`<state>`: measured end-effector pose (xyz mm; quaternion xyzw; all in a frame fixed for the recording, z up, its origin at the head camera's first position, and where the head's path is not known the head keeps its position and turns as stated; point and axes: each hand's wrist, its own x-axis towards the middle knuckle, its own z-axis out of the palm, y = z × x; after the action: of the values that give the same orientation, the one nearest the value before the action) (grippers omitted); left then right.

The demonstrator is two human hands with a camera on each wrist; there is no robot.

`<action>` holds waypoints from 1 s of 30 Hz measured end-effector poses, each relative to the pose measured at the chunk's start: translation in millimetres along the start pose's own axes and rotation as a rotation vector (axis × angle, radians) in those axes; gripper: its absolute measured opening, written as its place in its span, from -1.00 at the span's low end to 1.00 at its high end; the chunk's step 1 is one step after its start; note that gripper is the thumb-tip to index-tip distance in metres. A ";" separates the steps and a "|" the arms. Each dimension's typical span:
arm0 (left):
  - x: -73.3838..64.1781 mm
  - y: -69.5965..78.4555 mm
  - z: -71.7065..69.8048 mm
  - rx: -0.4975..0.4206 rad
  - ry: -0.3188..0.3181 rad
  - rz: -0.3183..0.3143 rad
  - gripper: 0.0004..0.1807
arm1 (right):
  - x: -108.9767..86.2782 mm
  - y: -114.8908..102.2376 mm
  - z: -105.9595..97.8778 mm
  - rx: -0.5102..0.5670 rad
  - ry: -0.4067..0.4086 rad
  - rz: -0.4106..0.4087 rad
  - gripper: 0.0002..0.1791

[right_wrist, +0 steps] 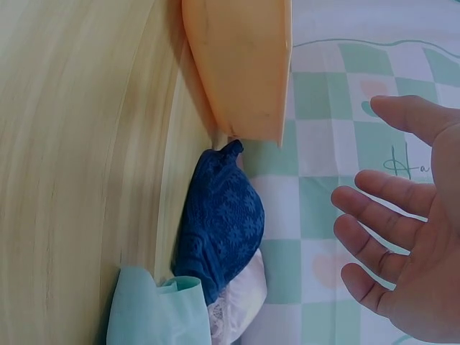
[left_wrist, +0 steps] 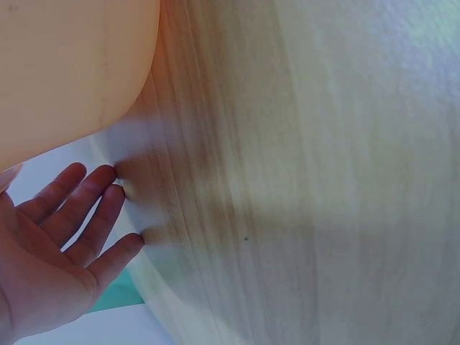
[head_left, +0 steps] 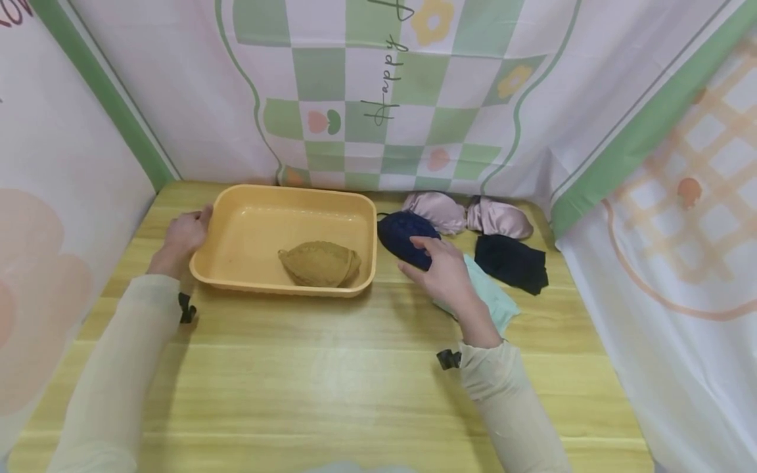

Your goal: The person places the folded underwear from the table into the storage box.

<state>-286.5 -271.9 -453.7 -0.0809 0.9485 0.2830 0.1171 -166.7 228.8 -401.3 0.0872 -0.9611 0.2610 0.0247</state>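
Observation:
My left hand (head_left: 186, 235) is at the left end of a yellow plastic tray (head_left: 236, 246). In the left wrist view its fingers (left_wrist: 83, 208) are spread and fairly straight beside the tray's corner; whether the thumb touches the rim is hidden. A folded mustard bra (head_left: 319, 264) lies inside the tray, toward the front right. Over a folded navy lace bra (right_wrist: 223, 212), my right hand (head_left: 445, 270) hovers with fingers apart, holding nothing. That bra rests on the table just right of the tray.
Behind the navy bra lies a pink satin bra (head_left: 499, 218). A folded black cloth (head_left: 511, 263) and a mint-green folded cloth (head_left: 493, 295) lie to its right and front. Printed curtains (head_left: 390, 118) enclose the wooden table (head_left: 319, 374) at back and sides.

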 end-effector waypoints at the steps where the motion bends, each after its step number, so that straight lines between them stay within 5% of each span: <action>1: 0.1 -0.3 0.3 0.003 0.000 -0.002 0.05 | -0.5 0.2 -0.4 -0.003 0.000 0.001 -0.26; 30: -1.4 -0.6 -0.6 -0.023 -0.008 -0.012 0.04 | -17.0 24.9 -12.9 0.006 0.017 0.087 -0.27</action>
<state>-285.1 -272.6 -453.1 -0.0866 0.9442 0.2934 0.1217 -154.4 259.1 -404.2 0.0431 -0.9629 0.2654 0.0213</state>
